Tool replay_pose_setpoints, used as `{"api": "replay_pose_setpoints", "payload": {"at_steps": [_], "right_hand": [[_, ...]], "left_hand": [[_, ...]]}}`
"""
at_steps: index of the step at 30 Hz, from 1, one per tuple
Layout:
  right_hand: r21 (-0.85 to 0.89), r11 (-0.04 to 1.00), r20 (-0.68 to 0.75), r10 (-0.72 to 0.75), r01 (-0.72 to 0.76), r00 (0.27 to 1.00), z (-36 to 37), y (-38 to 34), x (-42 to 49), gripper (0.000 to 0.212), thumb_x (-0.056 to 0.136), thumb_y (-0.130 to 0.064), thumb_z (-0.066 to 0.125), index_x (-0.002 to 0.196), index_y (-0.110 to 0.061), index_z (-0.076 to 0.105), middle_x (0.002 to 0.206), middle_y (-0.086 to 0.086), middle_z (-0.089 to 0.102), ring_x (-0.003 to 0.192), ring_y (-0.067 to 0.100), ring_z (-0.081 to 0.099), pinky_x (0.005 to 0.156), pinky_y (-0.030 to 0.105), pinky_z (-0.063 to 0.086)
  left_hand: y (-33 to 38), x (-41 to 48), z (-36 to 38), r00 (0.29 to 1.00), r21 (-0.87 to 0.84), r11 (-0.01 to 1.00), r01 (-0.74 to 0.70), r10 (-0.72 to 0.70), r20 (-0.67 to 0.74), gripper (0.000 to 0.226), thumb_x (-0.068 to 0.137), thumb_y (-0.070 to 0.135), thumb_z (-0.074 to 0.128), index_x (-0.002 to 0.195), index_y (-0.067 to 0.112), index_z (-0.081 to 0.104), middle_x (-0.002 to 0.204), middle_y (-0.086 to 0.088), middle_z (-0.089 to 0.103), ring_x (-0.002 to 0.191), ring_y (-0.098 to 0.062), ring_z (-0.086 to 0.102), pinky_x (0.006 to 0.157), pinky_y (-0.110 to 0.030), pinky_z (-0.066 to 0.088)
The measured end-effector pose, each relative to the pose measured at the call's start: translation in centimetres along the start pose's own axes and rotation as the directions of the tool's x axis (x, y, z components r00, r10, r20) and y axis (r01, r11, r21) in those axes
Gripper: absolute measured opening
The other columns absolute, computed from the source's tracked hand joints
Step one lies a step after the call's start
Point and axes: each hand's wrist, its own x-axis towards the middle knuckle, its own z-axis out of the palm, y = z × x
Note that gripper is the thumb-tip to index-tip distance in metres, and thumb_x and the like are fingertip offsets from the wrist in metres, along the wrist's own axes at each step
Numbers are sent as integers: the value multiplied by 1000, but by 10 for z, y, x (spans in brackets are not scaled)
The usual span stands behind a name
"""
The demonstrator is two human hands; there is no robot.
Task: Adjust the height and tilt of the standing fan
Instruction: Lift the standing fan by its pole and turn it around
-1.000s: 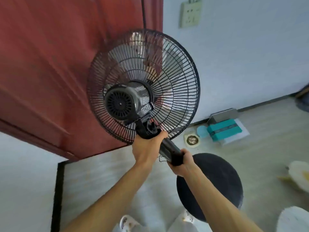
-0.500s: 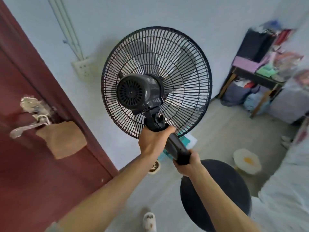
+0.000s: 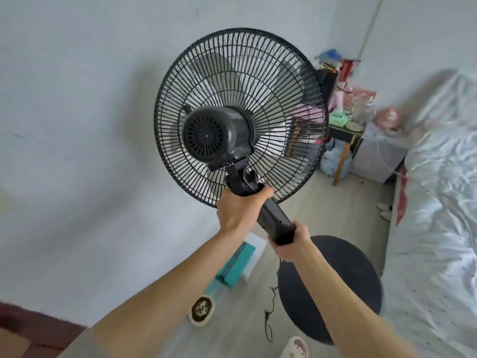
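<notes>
Now left hand (image 3: pixel 238 206) and right hand (image 3: pixel 290 242) grip the standing fan (image 3: pixel 240 117).

Wall (image 3: pixel 77 125): pale, behind everything.
Floor (image 3: pixel 240 306): light wood grain.
Teal box (image 3: pixel 236 266): on the floor near the wall.
Round dish (image 3: pixel 201 309): on the floor, just beside the box.
Bed (image 3: pixel 438 228): right, white crumpled cover.
Side table (image 3: pixel 343 135): cluttered, against the far wall.
Slipper (image 3: pixel 294 348): bottom edge.

Black standing fan (image 3: pixel 240 117), rear toward camera, blades still, neck tilted.
</notes>
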Motion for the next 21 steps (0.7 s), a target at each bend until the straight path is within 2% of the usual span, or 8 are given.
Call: {"api": "replay_pose_setpoints", "payload": {"at_steps": [2,3,6,9,12,15,17,21], "right_hand": [[26,1000,-8,4,-4,1000,7,-34,15,31,91,-35,61,91,-5,53,96,16,54,80,32,56,77,41,56],[17,1000,-2,5,-5,1000,11,-53,24,31,91,-34,61,92,-5,53,97,16,54,81,33,57,75,41,56],[13,1000,1,17,-17,1000,21,-107,48,28,91,-32,60,92,-5,54,97,16,55,81,33,57,74,42,57],[8,1000,-8,20,-20,1000,33,-151,63,29,90,-33,61,90,-5,54,96,16,54,82,33,57,78,42,58],[10,999,-22,41,-41,999,48,-191,84,30,90,-34,62,93,-5,55,100,16,54,87,33,57,79,43,58],[5,999,6,37,-38,999,72,-226,106,30,91,-34,61,93,-5,55,99,16,56,83,34,58,79,42,58],[2,999,5,43,-43,999,91,-248,123,30,91,-33,61,93,-4,56,97,17,56,81,34,58,81,41,59],[2,999,-4,49,-49,999,127,-286,156,30,89,-34,62,91,-4,55,97,17,55,82,33,59,82,42,59]], "left_hand": [[11,20,30,999,19,999,-47,47,27,28,55,49,82,78,54,68,69,28,70,70,2,68,78,-35,62],[17,30,48,997,28,998,-63,62,39,29,55,49,82,77,58,66,67,27,70,67,4,67,76,-34,61],[33,57,97,998,36,998,-58,57,23,26,54,50,81,77,42,71,66,18,73,70,-2,69,75,-38,63],[47,80,138,999,18,999,-37,37,6,33,54,46,84,73,23,72,68,15,74,76,-9,72,77,-42,64],[59,108,169,999,24,999,-46,47,-3,30,58,44,85,75,23,72,69,17,74,73,-4,71,75,-38,63],[74,143,194,996,55,995,-87,88,-11,27,58,45,84,80,42,68,68,23,72,70,6,65,68,-27,54],[82,169,209,995,74,992,-99,100,-10,30,57,46,82,81,48,64,68,25,70,70,6,64,68,-28,55],[90,226,239,994,100,989,-110,112,-9,26,58,47,82,75,34,68,63,17,70,62,-5,66,63,-31,58]]}}
